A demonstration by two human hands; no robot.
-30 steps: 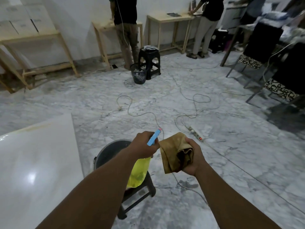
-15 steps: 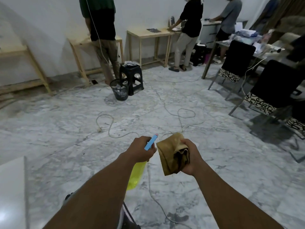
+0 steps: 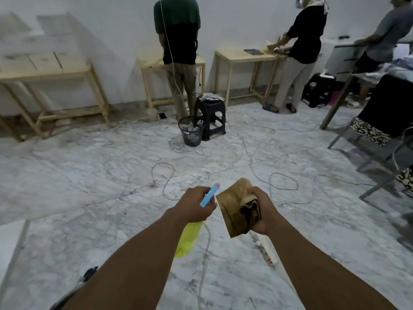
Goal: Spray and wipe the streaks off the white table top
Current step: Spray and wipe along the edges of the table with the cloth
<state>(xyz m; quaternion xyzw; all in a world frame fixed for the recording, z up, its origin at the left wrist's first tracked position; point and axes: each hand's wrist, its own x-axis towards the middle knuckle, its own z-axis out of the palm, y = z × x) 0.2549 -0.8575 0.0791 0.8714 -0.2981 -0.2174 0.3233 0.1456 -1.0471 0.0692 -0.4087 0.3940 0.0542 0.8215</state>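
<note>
At the far left edge, low in the view, a pale sliver of the white worktop (image 3: 10, 238) shows; only its corner is in sight, so any streaks on it cannot be judged. It lies well to the left of both hands and nearer the body, with its visible edge running away from the camera.

The left hand (image 3: 193, 206) is the nearer one to it. That hand is closed around the neck of a spray bottle (image 3: 187, 240), whose yellow body hangs below the fist while the blue nozzle points up and forward over the marble floor (image 3: 89, 171), away from the worktop.

Just beside it, the right hand (image 3: 260, 209) grips a folded brown cloth (image 3: 234, 209) that droops from the fingers.

Judging from this, spraying has not begun here: the body and the nozzle would have to swing left and down before either hand can reach the surface, the bottle hand first.
</note>
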